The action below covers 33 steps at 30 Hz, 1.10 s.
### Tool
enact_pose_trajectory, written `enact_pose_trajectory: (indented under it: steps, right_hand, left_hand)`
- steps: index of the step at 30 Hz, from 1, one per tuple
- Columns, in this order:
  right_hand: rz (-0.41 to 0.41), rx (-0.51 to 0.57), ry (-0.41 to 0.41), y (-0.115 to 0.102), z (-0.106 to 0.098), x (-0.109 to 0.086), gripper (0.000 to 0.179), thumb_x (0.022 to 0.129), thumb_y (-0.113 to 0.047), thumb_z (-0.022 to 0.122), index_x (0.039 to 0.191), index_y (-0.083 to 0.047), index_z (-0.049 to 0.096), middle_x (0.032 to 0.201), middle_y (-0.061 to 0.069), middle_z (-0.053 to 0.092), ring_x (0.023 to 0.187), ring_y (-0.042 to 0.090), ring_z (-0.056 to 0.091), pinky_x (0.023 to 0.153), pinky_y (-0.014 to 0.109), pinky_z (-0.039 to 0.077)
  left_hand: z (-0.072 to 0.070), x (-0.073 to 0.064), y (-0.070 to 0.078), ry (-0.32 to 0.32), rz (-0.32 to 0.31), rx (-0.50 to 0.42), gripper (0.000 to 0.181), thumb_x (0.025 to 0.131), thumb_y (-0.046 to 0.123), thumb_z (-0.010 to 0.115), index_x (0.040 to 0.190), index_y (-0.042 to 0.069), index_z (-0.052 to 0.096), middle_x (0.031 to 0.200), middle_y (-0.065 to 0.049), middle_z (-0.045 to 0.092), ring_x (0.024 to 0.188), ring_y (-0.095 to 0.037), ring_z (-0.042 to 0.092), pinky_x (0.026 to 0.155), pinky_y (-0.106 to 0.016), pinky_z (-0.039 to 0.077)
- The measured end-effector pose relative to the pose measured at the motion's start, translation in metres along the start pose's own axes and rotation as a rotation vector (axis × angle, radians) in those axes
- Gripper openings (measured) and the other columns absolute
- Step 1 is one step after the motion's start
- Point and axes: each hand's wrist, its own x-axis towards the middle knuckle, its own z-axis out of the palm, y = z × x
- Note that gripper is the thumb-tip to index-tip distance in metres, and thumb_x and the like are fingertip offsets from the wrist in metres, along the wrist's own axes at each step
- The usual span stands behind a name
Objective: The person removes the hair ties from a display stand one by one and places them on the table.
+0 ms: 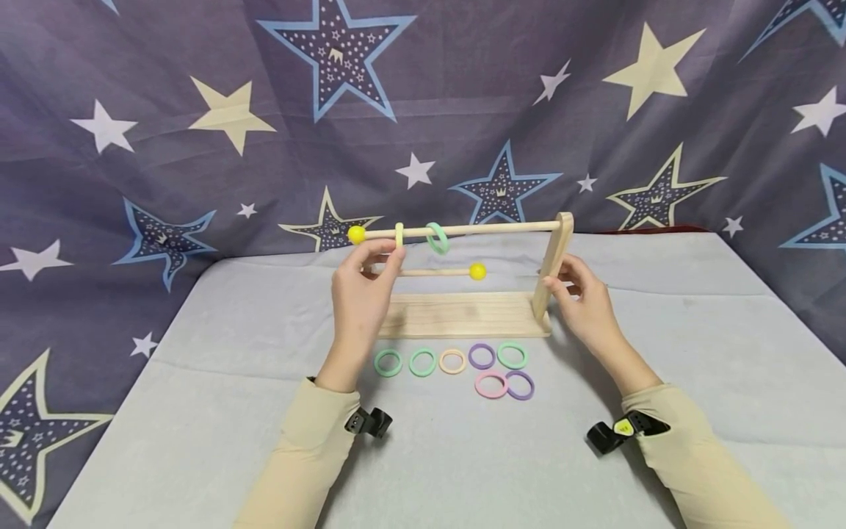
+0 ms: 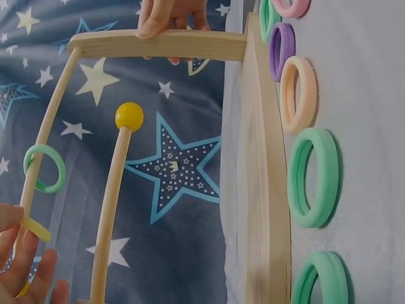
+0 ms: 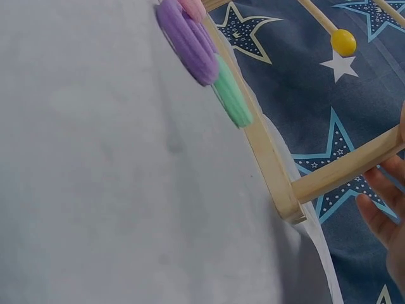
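A wooden rack holds a long upper rod (image 1: pixel 502 228) tipped with a yellow ball (image 1: pixel 357 234). My left hand (image 1: pixel 360 294) pinches a pale yellow ring (image 1: pixel 399 234) that sits around this rod near its ball end. Farther along the same rod hangs a green ring (image 2: pixel 62 171), tilted. My right hand (image 1: pixel 588 305) grips the wooden upright (image 1: pixel 554 264) at the rack's right end, thumb on the near side. Below, a lower rod (image 2: pixel 109 209) with its own yellow ball (image 1: pixel 477 271) points right, its left end hidden behind my left hand. The flat wooden base (image 1: pixel 456 316) rests on the table.
In front of the base lie several loose rings: green (image 1: pixel 377 363), peach (image 1: pixel 441 361), purple (image 1: pixel 471 356) and pink (image 1: pixel 477 385). The pink ring overlaps a second purple ring (image 1: pixel 532 386). A star-patterned curtain (image 1: pixel 423 125) hangs behind the grey cloth-covered table (image 1: pixel 463 463).
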Motion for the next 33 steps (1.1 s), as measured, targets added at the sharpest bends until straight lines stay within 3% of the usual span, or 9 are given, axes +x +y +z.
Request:
enact_pose_trajectory:
  steps: [19,27,33]
  right_hand:
    - [-0.012,-0.010,0.014,0.000,0.000,-0.001,0.029,0.094,0.007,0.061,0.121,0.015,0.055,0.101,0.031,0.064,0.088,-0.011,0.053,0.073,0.011,0.041]
    - [-0.027,-0.005,0.021,-0.002,0.001,0.000,0.029,0.093,0.007,0.061,0.120,0.015,0.055,0.099,0.031,0.064,0.088,-0.011,0.053,0.073,0.011,0.041]
    - [-0.013,-0.009,0.028,0.023,0.004,0.001,0.031,0.094,0.003,0.063,0.124,0.010,0.057,0.102,0.028,0.065,0.088,-0.011,0.053,0.073,0.011,0.041]
  left_hand:
    - [-0.014,0.003,-0.004,0.055,-0.001,0.025,0.021,0.092,0.027,0.073,0.104,0.009,0.074,0.096,0.000,0.074,0.089,-0.010,0.065,0.072,-0.026,0.050]
    - [-0.020,0.004,-0.003,0.090,0.008,0.082,0.021,0.092,0.025,0.073,0.105,0.009,0.075,0.096,-0.001,0.075,0.088,-0.011,0.066,0.069,-0.022,0.048]
    - [-0.029,0.005,-0.005,0.130,0.003,0.105,0.021,0.091,0.026,0.074,0.104,0.010,0.075,0.093,-0.001,0.076,0.087,-0.009,0.067,0.068,-0.020,0.047]
